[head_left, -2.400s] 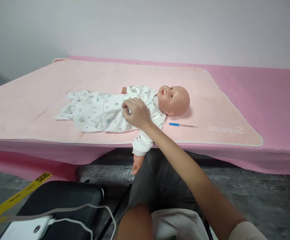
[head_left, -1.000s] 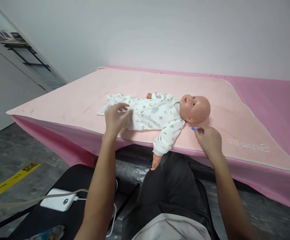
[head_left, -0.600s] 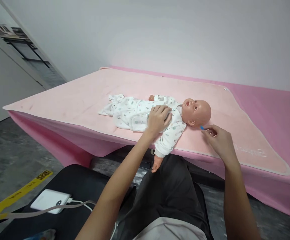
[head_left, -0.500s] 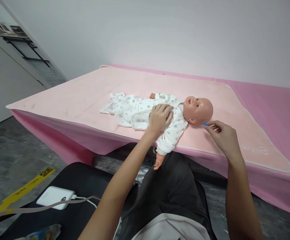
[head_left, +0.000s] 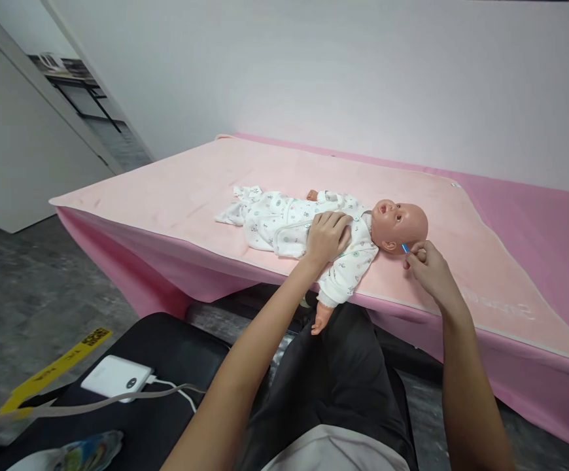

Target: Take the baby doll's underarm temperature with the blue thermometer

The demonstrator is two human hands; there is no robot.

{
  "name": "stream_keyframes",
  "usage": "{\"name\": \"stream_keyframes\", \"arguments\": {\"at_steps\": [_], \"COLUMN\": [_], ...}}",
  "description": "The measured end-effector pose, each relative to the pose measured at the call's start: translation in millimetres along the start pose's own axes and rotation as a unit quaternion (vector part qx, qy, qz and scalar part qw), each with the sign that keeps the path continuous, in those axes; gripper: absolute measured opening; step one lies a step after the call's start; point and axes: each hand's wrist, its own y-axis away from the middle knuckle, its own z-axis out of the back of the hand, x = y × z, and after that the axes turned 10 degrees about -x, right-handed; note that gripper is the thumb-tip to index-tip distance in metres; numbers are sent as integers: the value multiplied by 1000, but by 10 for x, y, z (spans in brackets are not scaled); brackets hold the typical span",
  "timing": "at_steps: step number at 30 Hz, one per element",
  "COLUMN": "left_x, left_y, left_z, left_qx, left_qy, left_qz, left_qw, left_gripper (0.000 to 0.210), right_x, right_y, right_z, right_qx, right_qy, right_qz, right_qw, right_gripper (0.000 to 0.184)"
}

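A bald baby doll (head_left: 402, 223) in a white patterned outfit lies on its back, head to the right, one arm hanging over the table's near edge. My left hand (head_left: 327, 237) rests on the doll's chest, fingers lying loosely over the cloth. Close to the doll's ear, my right hand (head_left: 428, 265) pinches a small blue piece (head_left: 405, 248) with a pale streak. It is too small to name, and the fingers hide part of it. Whether it touches the head, I cannot tell.
Beneath the doll a peach mat (head_left: 176, 176) covers a pink tablecloth (head_left: 549, 229), against a wall. On a black chair (head_left: 181, 340) at the lower left are a white power bank (head_left: 118, 377) with a cable and a colourful plastic packet (head_left: 93, 451).
My right hand has turned and moved closer to the doll's head, bringing the blue piece beside the ear. My left hand stays on the chest. The whole view has shifted slightly.
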Motion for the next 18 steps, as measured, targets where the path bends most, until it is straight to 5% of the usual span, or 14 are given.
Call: {"name": "stream_keyframes", "arguments": {"at_steps": [6, 11, 18], "left_x": [0, 0, -7], "left_y": [0, 6, 2], "left_z": [-6, -17, -13], "left_qx": [-2, -10, 0], "left_qy": [-1, 2, 2], "left_qz": [-11, -4, 8], "left_qw": [1000, 1000, 1000], "left_gripper": [26, 25, 25], "right_x": [64, 116, 42], "right_y": [25, 65, 109], "right_z": [-45, 45, 86], "right_qx": [41, 43, 53], "right_qy": [-206, -359, -416], "right_qz": [-73, -155, -124], "right_qw": [975, 919, 899], "right_gripper": [26, 32, 39]}}
